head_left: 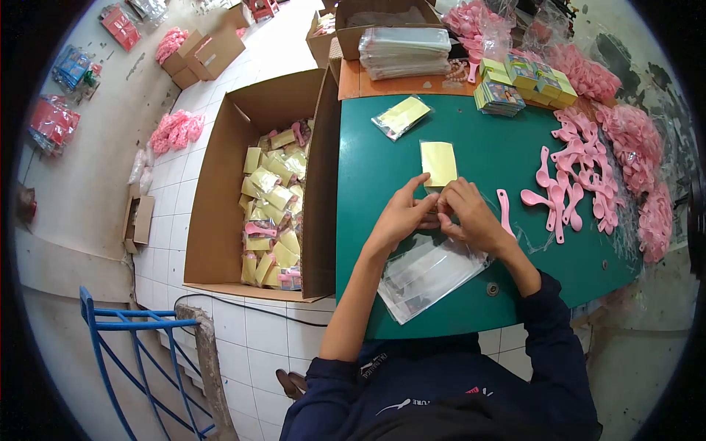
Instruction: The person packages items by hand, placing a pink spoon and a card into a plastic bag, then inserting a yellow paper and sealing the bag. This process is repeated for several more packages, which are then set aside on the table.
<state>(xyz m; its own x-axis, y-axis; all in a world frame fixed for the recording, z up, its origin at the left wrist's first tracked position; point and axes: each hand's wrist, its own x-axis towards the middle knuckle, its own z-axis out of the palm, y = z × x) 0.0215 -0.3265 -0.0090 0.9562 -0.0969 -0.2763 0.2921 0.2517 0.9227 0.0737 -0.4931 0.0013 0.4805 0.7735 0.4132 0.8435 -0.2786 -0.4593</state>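
Both hands meet at the lower end of a clear plastic bag with a yellow card (pixel 439 160) in it. My left hand (pixel 404 211) grips the bag's left side, its thumb and fingers closed near the card's lower corner. On the other side, my right hand (pixel 468 210) pinches the open end of the bag with bent fingers. Just below the hands lies a stack of clear plastic bags (pixel 434 275) on the green table (pixel 375 169). A pink spoon (pixel 504 209) rests right beside my right hand. Farther back lies another bagged yellow card (pixel 403 116).
A heap of pink spoons (pixel 581 173) covers the table's right side. Card stacks (pixel 500 98) and a pile of plastic sleeves (pixel 404 53) stand at the back. A large cardboard box (pixel 213 184) full of packed bags stands left, near a blue metal rail (pixel 136 323).
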